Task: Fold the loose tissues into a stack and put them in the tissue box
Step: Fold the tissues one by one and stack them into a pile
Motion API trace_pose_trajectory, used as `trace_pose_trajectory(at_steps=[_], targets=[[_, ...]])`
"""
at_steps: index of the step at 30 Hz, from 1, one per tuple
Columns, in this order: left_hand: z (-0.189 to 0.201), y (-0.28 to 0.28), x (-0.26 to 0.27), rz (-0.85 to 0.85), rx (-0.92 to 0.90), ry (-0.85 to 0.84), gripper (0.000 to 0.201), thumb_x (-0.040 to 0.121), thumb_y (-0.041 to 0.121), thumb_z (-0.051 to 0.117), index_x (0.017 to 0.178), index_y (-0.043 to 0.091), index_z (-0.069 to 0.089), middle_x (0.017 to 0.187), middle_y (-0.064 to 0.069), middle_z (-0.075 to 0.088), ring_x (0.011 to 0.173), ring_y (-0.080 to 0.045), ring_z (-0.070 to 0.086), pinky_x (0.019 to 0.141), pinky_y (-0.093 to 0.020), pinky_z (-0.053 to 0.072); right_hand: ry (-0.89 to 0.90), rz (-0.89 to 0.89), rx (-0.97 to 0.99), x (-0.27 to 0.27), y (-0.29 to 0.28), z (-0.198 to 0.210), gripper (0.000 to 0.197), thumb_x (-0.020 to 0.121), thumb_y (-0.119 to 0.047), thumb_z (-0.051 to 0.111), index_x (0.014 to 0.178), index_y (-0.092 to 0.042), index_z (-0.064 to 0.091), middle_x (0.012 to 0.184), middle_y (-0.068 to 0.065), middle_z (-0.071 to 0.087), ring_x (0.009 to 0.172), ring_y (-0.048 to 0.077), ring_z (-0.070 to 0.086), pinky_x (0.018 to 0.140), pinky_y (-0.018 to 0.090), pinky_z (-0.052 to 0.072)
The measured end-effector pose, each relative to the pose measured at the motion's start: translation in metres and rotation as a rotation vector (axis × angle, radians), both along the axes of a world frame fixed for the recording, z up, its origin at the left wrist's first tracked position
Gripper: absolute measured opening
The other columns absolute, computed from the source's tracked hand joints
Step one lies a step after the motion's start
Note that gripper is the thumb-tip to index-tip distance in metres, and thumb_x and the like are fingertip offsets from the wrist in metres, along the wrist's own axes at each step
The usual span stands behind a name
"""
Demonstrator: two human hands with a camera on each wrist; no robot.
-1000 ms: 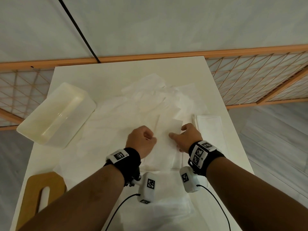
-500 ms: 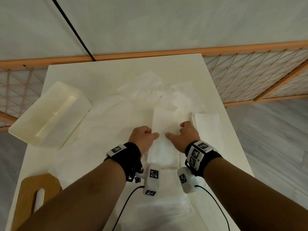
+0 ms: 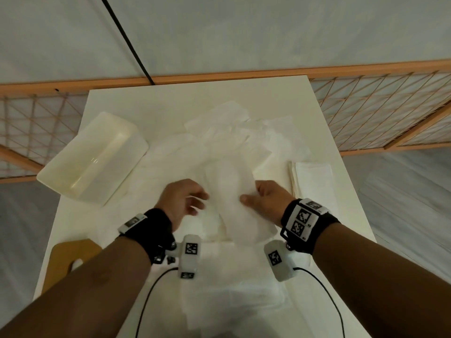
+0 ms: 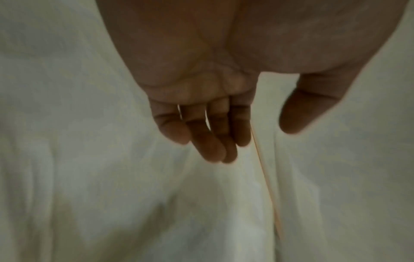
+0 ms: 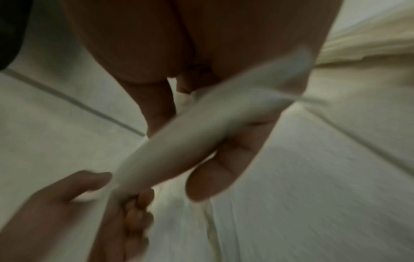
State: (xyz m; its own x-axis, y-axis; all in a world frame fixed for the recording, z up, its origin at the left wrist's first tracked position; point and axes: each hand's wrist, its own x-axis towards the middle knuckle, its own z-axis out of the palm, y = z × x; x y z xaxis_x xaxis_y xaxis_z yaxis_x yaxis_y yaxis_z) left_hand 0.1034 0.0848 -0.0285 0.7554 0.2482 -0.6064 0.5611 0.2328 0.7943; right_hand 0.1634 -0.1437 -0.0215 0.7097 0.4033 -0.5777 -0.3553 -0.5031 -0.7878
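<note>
Tissue [image 3: 240, 203]: lifted over the loose pile [image 3: 219, 142], pinched in my right hand [image 3: 266, 201], thumb on top. Left hand [image 3: 181, 200]: fingers loosely spread, holding nothing. Stack [image 3: 312, 179]: right. Box [image 3: 92, 158]: left, on table [image 3: 195, 98].

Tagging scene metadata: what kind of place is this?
Probably a staged indoor recording setup, not clearly a home: a white table against a plain wall, a wooden lattice screen behind it, grey plank flooring.
</note>
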Motion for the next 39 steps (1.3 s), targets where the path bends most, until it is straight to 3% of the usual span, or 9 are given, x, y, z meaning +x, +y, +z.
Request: trace_pose_trajectory(at_steps=[4, 6, 9, 14, 20, 26, 30, 34, 39], targets=[[-0.011, 0.054, -0.003, 0.033, 0.760, 0.106, 0.011, 0.089, 0.016, 0.059, 0.080, 0.011, 0.064, 0.074, -0.001, 0.068, 0.074, -0.027, 0.060, 0.065, -0.033, 0.043, 0.064, 0.525, -0.271, -0.037, 0.010, -0.007, 0.021, 0.093, -0.037, 0.071, 0.109, -0.023, 0.070, 0.104, -0.005, 0.072, 0.095, 0.018, 0.070, 0.082, 0.029, 0.055], [-0.011, 0.063, -0.005, -0.061, 0.942, 0.186, 0.009, 0.089, 0.022, 0.064, 0.088, 0.012, 0.064, 0.081, 0.002, 0.062, 0.083, -0.024, 0.056, 0.071, -0.031, 0.039, 0.070, 0.755, -0.407, -0.051, 0.015, -0.011, 0.041, 0.091, -0.038, 0.073, 0.127, -0.020, 0.066, 0.123, 0.001, 0.068, 0.115, 0.024, 0.065, 0.093, 0.029, 0.050], [-0.016, 0.063, -0.010, -0.194, 0.921, 0.299, 0.021, 0.085, 0.033, 0.070, 0.088, 0.013, 0.063, 0.081, 0.001, 0.061, 0.087, -0.026, 0.060, 0.064, -0.030, 0.038, -0.074, 0.934, -0.583, -0.054, 0.021, -0.013, 0.045, 0.086, -0.040, 0.078, 0.124, -0.017, 0.067, 0.129, 0.004, 0.063, 0.121, 0.027, 0.059, 0.092, 0.028, 0.043], [-0.028, 0.053, -0.017, -0.254, 0.884, 0.311, 0.048, 0.074, 0.047, 0.086, 0.101, 0.016, 0.061, 0.098, -0.001, 0.064, 0.094, -0.023, 0.060, 0.076, -0.030, 0.045, -0.191, 0.941, -0.710, -0.053, 0.019, -0.011, 0.047, 0.075, -0.047, 0.086, 0.095, -0.023, 0.051, 0.100, -0.004, 0.055, 0.090, 0.021, 0.053, 0.074, 0.030, 0.042], [-0.029, 0.046, -0.013, -0.292, 0.907, 0.254, 0.057, 0.074, 0.045, 0.086, 0.112, 0.015, 0.056, 0.108, -0.002, 0.062, 0.098, -0.024, 0.061, 0.081, -0.034, 0.049, -0.191, 0.879, -0.708, -0.053, 0.014, -0.004, 0.054, 0.075, -0.062, 0.080, 0.098, -0.026, 0.047, 0.092, -0.010, 0.048, 0.085, 0.017, 0.050, 0.073, 0.030, 0.043], [-0.024, 0.050, 0.015, -0.633, 1.036, 0.186, 0.081, 0.085, 0.039, 0.077, 0.152, 0.029, 0.032, 0.134, -0.011, 0.046, 0.117, -0.033, 0.056, 0.094, -0.038, 0.049, -0.224, 0.903, -0.725, -0.042, 0.014, -0.001, 0.059, 0.071, -0.061, 0.084, 0.110, -0.029, 0.052, 0.112, -0.009, 0.060, 0.099, 0.018, 0.059, 0.087, 0.035, 0.052], [-0.019, 0.061, 0.028, -0.784, 1.096, 0.231, 0.063, 0.079, 0.045, 0.084, 0.128, 0.025, 0.051, 0.130, -0.005, 0.036, 0.109, -0.028, 0.054, 0.091, -0.039, 0.050, -0.242, 0.870, -0.731, -0.036, 0.011, 0.001, 0.070, 0.065, -0.068, 0.083, 0.115, -0.032, 0.052, 0.111, -0.010, 0.060, 0.101, 0.018, 0.060, 0.091, 0.038, 0.052], [-0.013, 0.066, 0.030, -0.860, 1.204, 0.167, 0.040, 0.083, 0.043, 0.080, 0.110, 0.023, 0.059, 0.125, -0.004, 0.044, 0.114, -0.028, 0.049, 0.092, -0.041, 0.046, -0.192, 0.902, -0.750, -0.043, 0.007, -0.001, 0.078, 0.059, -0.074, 0.082, 0.117, -0.032, 0.052, 0.109, -0.011, 0.061, 0.099, 0.019, 0.060, 0.090, 0.038, 0.052], [0.007, 0.066, 0.025, -0.791, 1.203, 0.044, 0.019, 0.089, 0.037, 0.075, 0.090, 0.024, 0.061, 0.088, 0.009, 0.053, 0.103, -0.028, 0.055, 0.088, -0.036, 0.039, -0.180, 0.904, -0.700, -0.048, 0.000, -0.007, 0.053, 0.071, -0.047, 0.088, 0.109, -0.026, 0.057, 0.105, -0.008, 0.058, 0.094, 0.016, 0.057, 0.083, 0.031, 0.052]])
